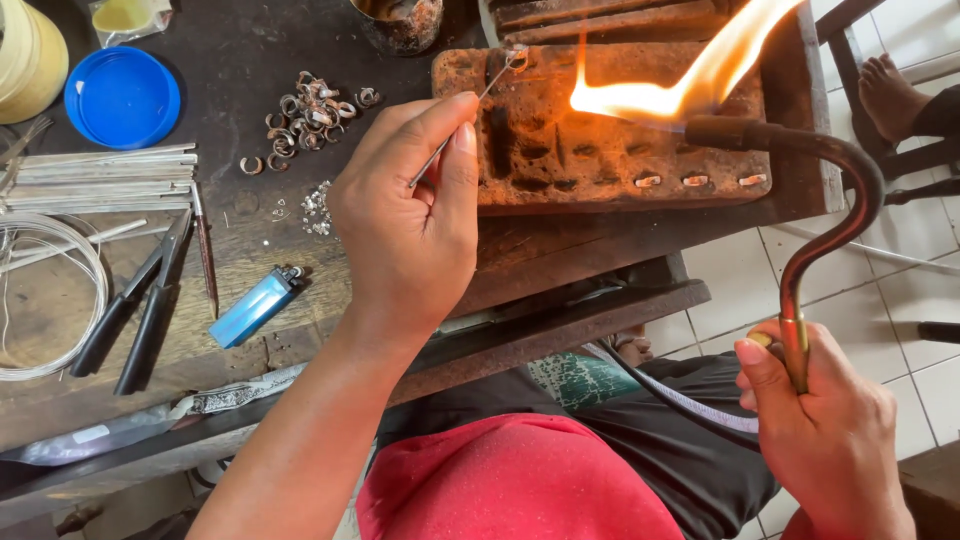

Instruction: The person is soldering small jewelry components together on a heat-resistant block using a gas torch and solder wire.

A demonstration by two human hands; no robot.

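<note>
My left hand (408, 225) pinches thin metal tweezers (465, 120) whose tips hold a small silver ring (517, 57) over a scorched orange firebrick (560, 150). My right hand (825, 435) grips the brass handle of a curved gas torch (830, 195). Its nozzle points left over the brick and throws a bright yellow flame (680, 80) just to the right of the ring. Three small metal pieces (695, 181) lie along the brick's near edge.
On the dark wooden bench lie a pile of small silver rings (305, 110), a blue lighter (255, 307), black-handled pliers (140, 310), metal strips (100, 178), coiled wire (45, 300) and a blue lid (122, 97). Another person's bare foot (890, 95) rests at the upper right.
</note>
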